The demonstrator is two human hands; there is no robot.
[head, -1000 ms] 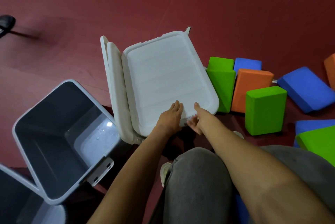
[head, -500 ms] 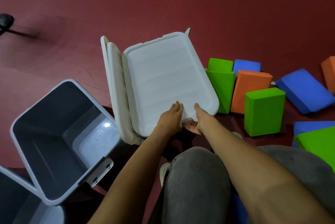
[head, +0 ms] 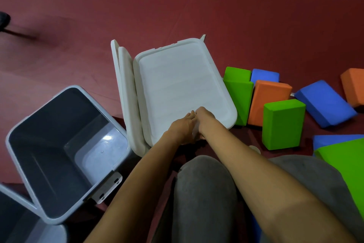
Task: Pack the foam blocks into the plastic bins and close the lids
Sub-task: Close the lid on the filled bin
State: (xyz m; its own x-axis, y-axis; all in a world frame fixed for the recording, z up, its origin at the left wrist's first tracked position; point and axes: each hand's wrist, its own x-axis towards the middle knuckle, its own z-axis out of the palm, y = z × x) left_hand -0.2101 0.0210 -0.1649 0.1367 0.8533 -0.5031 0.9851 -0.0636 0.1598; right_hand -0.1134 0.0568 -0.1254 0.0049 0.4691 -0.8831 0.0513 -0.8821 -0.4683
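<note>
currently both hands are held at the near short edge of the white lid (head: 181,85), in the centre of the frame. the left hand (head: 182,127) is laid on top of the lid with its fingers straight and together. the right hand (head: 204,118) is pressed against it from the right, and whether its fingers are curled under the edge cannot be told. the lid is tilted, with its long axis running away from the fingers toward the upper centre, so it is held at one end only. a second lid (head: 126,93) is stood on edge just left of it. the open grey bin (head: 49,124) is seen at lower left, nearer the left arm. the foam blocks (head: 282,124) are scattered at right, nearer the right arm, and none is seen inside that bin.
</note>
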